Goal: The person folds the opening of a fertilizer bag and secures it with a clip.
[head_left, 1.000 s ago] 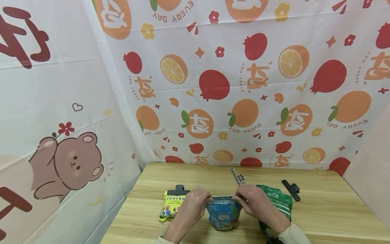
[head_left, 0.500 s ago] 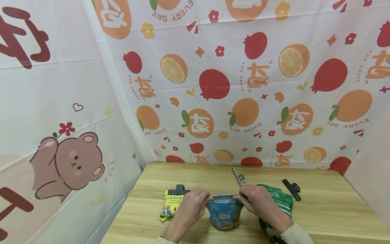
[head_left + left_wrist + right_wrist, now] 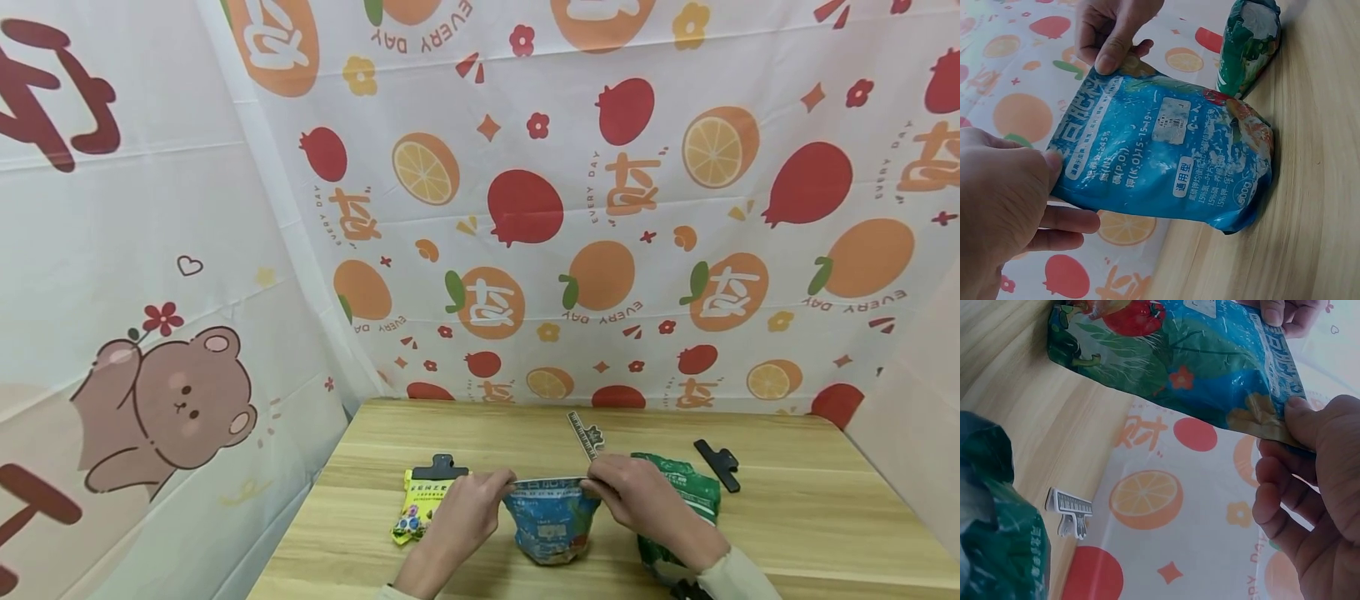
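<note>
Left hand [image 3: 476, 507], right hand [image 3: 637, 498] each pinch a top corner of blue bag [image 3: 551, 523] — upright on desk [image 3: 813, 525], well off its far edge — slick film or uneven pull could free a corner, tipping it

You pinch the blue bag [image 3: 1141, 150] at both top corners: left hand [image 3: 997, 206] on one, right hand [image 3: 1113, 25] on the other, thumbs over the printed front. Pale label [image 3: 1171, 120] mid-bag, "500g" near the base. Base meets the wooden bench [image 3: 1319, 187]; green bag [image 3: 1249, 53] near, fruit-print cloth [image 3: 997, 78] behind.
</note>
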{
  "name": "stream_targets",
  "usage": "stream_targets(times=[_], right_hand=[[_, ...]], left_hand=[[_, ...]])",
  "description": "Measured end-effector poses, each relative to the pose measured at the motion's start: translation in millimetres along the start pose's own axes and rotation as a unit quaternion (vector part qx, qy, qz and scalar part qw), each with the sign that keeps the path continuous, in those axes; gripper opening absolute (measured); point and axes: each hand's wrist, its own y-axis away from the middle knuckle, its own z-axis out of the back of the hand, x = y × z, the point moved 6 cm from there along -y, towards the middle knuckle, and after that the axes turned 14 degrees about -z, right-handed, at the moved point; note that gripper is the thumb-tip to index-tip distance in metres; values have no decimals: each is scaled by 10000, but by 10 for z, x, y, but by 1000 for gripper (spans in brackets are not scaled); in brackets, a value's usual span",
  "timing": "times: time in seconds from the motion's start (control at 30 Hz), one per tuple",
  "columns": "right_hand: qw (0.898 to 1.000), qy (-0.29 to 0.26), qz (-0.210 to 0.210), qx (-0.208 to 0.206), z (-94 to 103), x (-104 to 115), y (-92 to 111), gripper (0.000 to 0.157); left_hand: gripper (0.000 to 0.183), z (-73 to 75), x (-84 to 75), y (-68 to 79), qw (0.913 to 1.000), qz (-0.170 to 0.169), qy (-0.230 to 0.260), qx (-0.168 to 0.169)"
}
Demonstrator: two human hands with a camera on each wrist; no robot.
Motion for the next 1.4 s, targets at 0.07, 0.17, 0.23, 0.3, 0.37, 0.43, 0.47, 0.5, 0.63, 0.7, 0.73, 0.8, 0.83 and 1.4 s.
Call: stream_targets(times=[0.07, 0.17, 0.23, 0.3, 0.37, 0.43, 0.47, 0.5, 0.63, 0.7, 0.73, 0.8, 0.83, 1.4], right_hand=[[9999, -6, -24, 100, 5, -4, 6, 21], [9996, -3, -97, 271, 8, -22, 26, 19], [9992, 18, -152, 382, 4, -36, 41, 19], [9986, -16, -219, 490, -1, -51, 53, 19], [9981, -77, -280, 550, -5, -64, 61, 18], [9979, -138, -327, 540, -5, -72, 69, 18], [9980, -163, -335, 502, -2, -74, 74, 18], [9982, -181, -337, 451, 2, -75, 79, 18], [9987, -269, -318, 290, 18, -65, 95, 21], [9986, -314, -313, 278, 24, -60, 95, 22], [9986, -326, -307, 282, 26, -58, 93, 22], [9986, -339, -292, 297, 32, -54, 87, 22], [9986, -328, -288, 305, 35, -52, 83, 22], [9990, -337, -199, 237, 51, -42, 76, 23]], left_hand=[[11, 5, 4, 14, 9999, 60, 77, 105], [20, 8, -2, 39, 9998, 63, 86, 168], [22, 11, -9, 56, 9999, 15, -52, 93], [21, 19, -19, 73, 9997, -37, -231, -68], [18, 32, -28, 88, 9989, -56, -383, -257], [17, 38, -33, 100, 9983, -30, -423, -397], [17, 37, -35, 105, 9981, -18, -425, -441], [17, 38, -38, 106, 9979, -14, -435, -475], [14, 36, -46, 109, 9971, -52, -524, -554], [13, 46, -54, 106, 9960, -108, -624, -625], [13, 50, -54, 106, 9956, -121, -649, -665], [12, 60, -60, 106, 9947, -163, -713, -729], [12, 64, -62, 107, 9942, -183, -733, -759], [4, 146, -38, 134, 9888, -525, -707, -1204]])
